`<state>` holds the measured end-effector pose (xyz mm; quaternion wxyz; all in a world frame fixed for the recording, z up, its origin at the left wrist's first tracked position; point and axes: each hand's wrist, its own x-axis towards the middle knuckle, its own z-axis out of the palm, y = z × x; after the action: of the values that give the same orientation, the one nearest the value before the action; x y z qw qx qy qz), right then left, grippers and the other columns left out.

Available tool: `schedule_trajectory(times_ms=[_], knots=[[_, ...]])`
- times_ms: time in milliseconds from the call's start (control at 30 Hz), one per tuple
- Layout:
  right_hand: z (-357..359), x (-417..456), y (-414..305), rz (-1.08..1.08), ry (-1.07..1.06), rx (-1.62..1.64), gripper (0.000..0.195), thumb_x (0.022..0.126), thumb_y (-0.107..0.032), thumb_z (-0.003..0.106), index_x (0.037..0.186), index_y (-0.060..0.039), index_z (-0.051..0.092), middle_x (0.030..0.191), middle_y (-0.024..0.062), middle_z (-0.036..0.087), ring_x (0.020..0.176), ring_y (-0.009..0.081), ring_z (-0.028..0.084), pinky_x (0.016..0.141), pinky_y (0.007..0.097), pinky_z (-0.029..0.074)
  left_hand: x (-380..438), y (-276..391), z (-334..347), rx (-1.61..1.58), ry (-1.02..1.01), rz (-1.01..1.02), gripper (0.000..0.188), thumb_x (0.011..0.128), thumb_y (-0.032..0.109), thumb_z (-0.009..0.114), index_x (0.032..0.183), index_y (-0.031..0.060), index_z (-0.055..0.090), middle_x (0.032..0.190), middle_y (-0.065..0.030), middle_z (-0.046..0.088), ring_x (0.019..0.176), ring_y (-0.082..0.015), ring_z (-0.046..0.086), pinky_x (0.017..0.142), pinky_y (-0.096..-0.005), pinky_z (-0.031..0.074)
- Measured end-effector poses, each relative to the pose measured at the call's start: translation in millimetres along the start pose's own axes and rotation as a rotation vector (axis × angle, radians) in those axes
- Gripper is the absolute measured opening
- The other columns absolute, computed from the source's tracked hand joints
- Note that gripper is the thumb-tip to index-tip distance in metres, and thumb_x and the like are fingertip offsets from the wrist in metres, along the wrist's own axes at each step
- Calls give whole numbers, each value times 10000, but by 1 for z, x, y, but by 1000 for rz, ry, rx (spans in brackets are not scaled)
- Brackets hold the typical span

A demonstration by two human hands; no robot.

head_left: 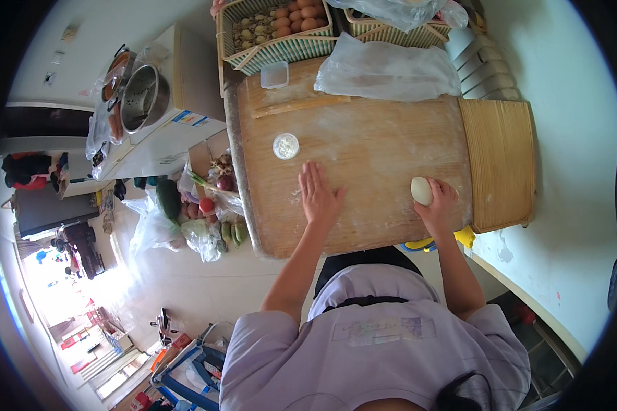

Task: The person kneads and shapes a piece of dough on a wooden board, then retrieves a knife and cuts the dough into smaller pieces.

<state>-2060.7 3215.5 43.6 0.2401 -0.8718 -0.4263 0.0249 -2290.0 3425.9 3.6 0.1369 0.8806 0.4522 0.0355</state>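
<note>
On the right part of a floured wooden board [370, 149], my right hand [438, 205] holds a smooth pale lump of dough [421, 191], its fingers wrapped around the right side. My left hand [319, 195] rests palm down on the board, its thumb apart and nothing in it. Just beyond my left fingertips stands a small round container of white flour [286, 146]. A wooden rolling pin or stick [302, 106] lies along the far part of the board, partly covered by a white plastic bag [388, 69]. Traces of flour show around both hands.
A basket [277, 51] with eggs stands at the far edge, near a clear plastic tub [274, 75]. A ribbed wooden panel [498, 164] adjoins the board's right side. Vegetables, including a red onion [225, 182], sit left of the board. A steel pot [145, 97] rests on a white cabinet.
</note>
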Motion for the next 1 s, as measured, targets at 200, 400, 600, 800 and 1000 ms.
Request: schedule_trajectory(times_ms=[200,400,600,800,1000], knots=[[1,-6,17,10,-25,-73,693,660,-287,818,1286,-107,583,1223,112,598,1191,326,520,1083,544,319,52,89,8,41,-242,358,826,964,476,498,1529,-56,215,1613,-227,198,1516,-344,130,1244,-455,78],[6,-18,15,91,84,-116,850,661,-332,854,1388,-84,490,1366,135,536,1328,332,454,1141,619,228,81,80,38,-140,-323,544,721,1006,409,430,1547,-13,208,1636,-179,168,1526,-289,109,1252,-406,71],[-2,-14,18,44,39,-60,820,638,-304,867,1345,-91,512,1342,115,547,1299,320,468,1141,613,230,127,90,22,10,-137,451,713,962,378,527,1514,-10,296,1612,-171,246,1505,-293,195,1245,-417,113],[-1,-13,18,29,-5,-55,794,645,-306,857,1333,-111,514,1335,97,544,1293,308,463,1144,607,223,1,105,40,-324,-347,731,736,935,309,575,1537,17,269,1611,-177,249,1502,-318,202,1238,-432,149],[3,-16,27,-5,36,-104,785,659,-350,837,1330,-114,504,1322,92,545,1290,298,462,1138,587,235,-43,4,9,-26,142,-172,680,911,249,595,1469,-55,351,1575,-277,259,1470,-428,231,1215,-502,178]])
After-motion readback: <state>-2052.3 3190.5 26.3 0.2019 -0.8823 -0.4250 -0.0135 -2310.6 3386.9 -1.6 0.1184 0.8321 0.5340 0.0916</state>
